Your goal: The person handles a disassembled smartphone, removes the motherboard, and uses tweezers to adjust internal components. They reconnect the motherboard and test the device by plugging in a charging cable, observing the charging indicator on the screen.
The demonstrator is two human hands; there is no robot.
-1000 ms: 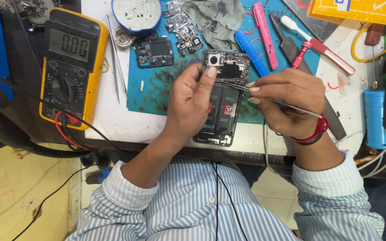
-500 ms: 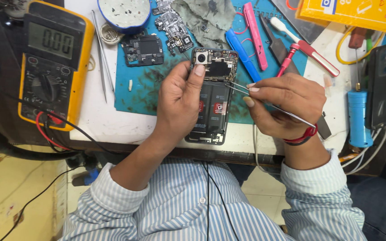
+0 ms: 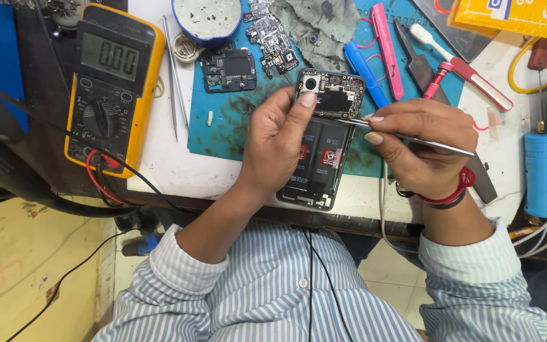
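- An opened phone (image 3: 324, 149) with its back cover off lies on the counter (image 3: 172, 164), partly on a teal work mat (image 3: 229, 126). Its long axis runs away from the person, camera end farthest, tilted slightly to the right.
- The left hand (image 3: 280, 142) rests on the phone's left side. Its grip is closed around the phone's edge, and the thumb presses down just beside the camera lens at the far end.
- The right hand (image 3: 422, 142) sits just to the right of the phone. Its grip is pinched on thin metal tweezers (image 3: 413, 137), held like a pen.
- The tweezers lie almost crosswise to the phone's long axis. Their tip points left and touches the upper board area, just below the camera module. The phone lies to the left of the right hand's grip, and the right hand is the one nearer to the tool's working point.
- A yellow multimeter (image 3: 112, 82) stands well apart at the left. Loose circuit boards (image 3: 229, 69) and coloured pry tools (image 3: 381, 50) lie beyond the phone.
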